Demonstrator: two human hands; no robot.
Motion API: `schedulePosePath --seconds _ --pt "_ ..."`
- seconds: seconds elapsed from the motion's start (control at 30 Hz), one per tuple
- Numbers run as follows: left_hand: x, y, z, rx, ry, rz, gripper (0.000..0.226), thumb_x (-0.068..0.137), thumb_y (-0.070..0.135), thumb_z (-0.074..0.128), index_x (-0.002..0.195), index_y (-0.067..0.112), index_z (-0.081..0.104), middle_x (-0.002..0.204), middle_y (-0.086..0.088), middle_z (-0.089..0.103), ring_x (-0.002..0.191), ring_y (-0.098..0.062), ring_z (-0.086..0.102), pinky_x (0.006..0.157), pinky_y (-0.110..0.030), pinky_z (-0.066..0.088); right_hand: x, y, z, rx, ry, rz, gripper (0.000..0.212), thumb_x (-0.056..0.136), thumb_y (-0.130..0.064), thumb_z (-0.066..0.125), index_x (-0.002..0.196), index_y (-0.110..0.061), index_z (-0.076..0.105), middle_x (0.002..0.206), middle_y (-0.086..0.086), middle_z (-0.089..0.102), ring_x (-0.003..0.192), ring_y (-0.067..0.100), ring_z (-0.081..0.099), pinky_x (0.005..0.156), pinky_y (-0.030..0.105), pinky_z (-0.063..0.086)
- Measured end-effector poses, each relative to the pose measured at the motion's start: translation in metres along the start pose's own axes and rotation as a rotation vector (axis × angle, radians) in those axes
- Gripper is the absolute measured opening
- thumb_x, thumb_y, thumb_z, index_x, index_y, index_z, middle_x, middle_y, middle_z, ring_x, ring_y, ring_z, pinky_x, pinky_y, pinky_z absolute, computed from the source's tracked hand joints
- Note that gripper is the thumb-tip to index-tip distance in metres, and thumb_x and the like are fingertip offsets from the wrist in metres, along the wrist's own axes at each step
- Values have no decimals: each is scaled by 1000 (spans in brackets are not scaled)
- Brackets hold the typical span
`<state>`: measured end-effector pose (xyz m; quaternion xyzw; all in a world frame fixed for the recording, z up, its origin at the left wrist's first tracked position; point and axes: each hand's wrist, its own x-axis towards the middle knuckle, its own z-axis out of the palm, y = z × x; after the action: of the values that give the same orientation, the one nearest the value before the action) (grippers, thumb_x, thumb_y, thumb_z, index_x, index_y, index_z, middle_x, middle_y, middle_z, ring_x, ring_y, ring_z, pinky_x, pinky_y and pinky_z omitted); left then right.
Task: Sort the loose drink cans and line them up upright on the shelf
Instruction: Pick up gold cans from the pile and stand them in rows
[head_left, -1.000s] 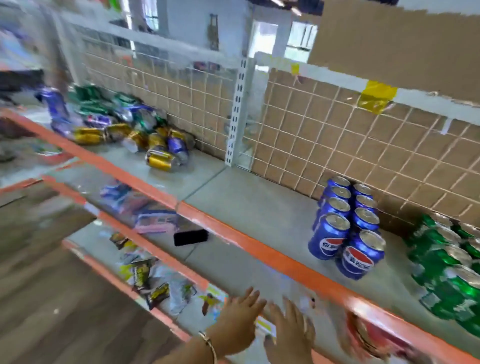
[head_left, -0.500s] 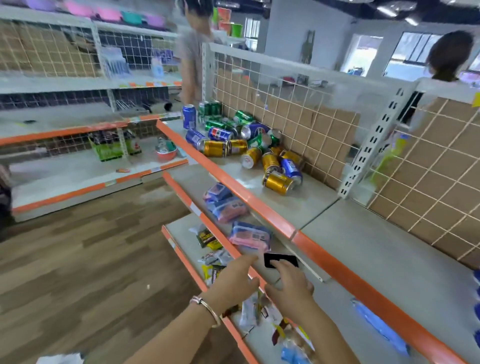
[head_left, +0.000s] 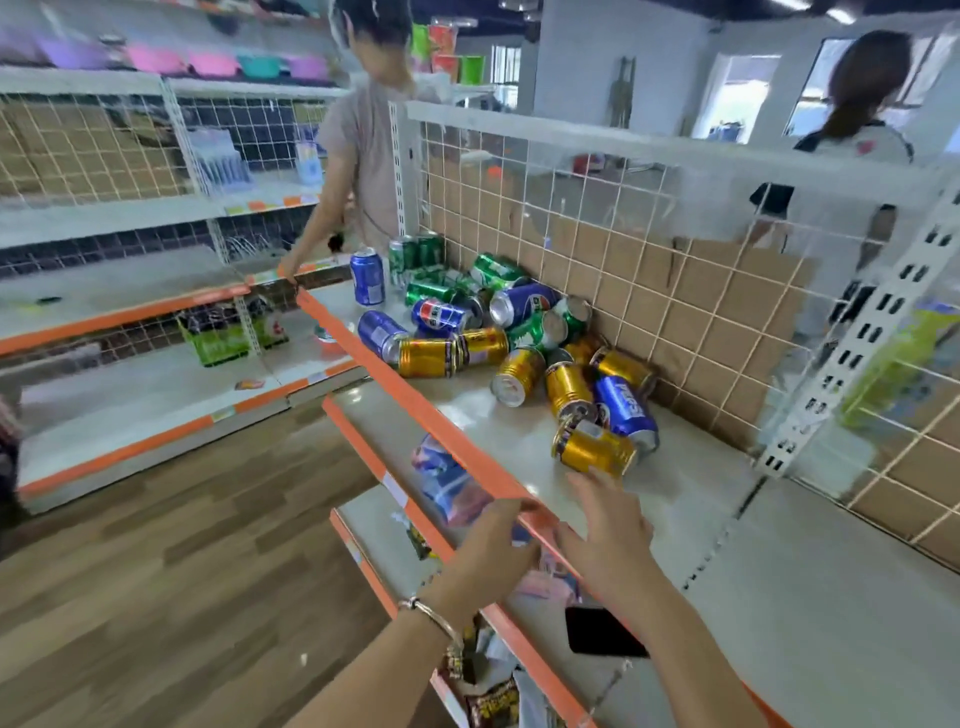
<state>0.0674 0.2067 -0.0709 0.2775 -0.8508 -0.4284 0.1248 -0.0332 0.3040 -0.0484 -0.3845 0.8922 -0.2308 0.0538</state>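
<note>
Hovering near gold can, right hand fingers spread, left hand fingers relaxed, blurred

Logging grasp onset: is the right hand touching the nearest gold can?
Cannot tell. In the head view the right hand reaches the near edge of the gold can, but blur hides contact or gap.

Just nearer than the right hand, under its forearm, a black phone lies flat. Just beyond the left hand lie blue and pink packets; below its wrist, snack packets. A wood-look floor spreads left of both. Far beyond stands a person in a pale top. Far right, a long-haired person stands behind wire mesh backed with cardboard.
</note>
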Motion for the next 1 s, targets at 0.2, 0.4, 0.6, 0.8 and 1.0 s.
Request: schedulePosePath --seconds 0.2,0.4,0.6,0.8,1.0 --pt "60 -14 -22 -86 75 -106 48 87 8 55 133 17 45 131 -2 45 106 -9 45 91 -21 40 64 2 6 -180 28 34 62 88 -38 54 144 -27 31 153 -1 25 139 22 24 114 42 20" --pt "128 -19 -46 -73 148 -75 54 83 9 61 134 11 42 132 -9 39 120 -24 45 102 -34 38 94 -1 16 -327 55 170 70 88 -41 54 146 -29 17 150 4 24 137 26 23 110 41 19" --pt "187 -15 -57 -6 184 -1 72 76 12 69 138 4 35 134 -14 44 126 -26 37 98 -23 27 119 4 11 -446 54 279 79 83 -52 55 148 -30 16 143 0 34 127 22 34 100 38 32" --pt "230 -16 -44 38 111 16 88 74 40 73 144 18 24 140 -7 31 128 -25 37 104 -34 35 123 4 14 -439 102 319 77 79 -55 56 145 -31 25 142 -3 38 125 21 37 100 37 32" --pt "243 -29 -57 77 57 37 71 74 38 69 136 29 36 127 -2 43 111 -24 53 87 -36 48 120 1 16 -394 152 360 75 78 -52 59 143 -34 26 142 -6 37 126 18 36 101 35 31"
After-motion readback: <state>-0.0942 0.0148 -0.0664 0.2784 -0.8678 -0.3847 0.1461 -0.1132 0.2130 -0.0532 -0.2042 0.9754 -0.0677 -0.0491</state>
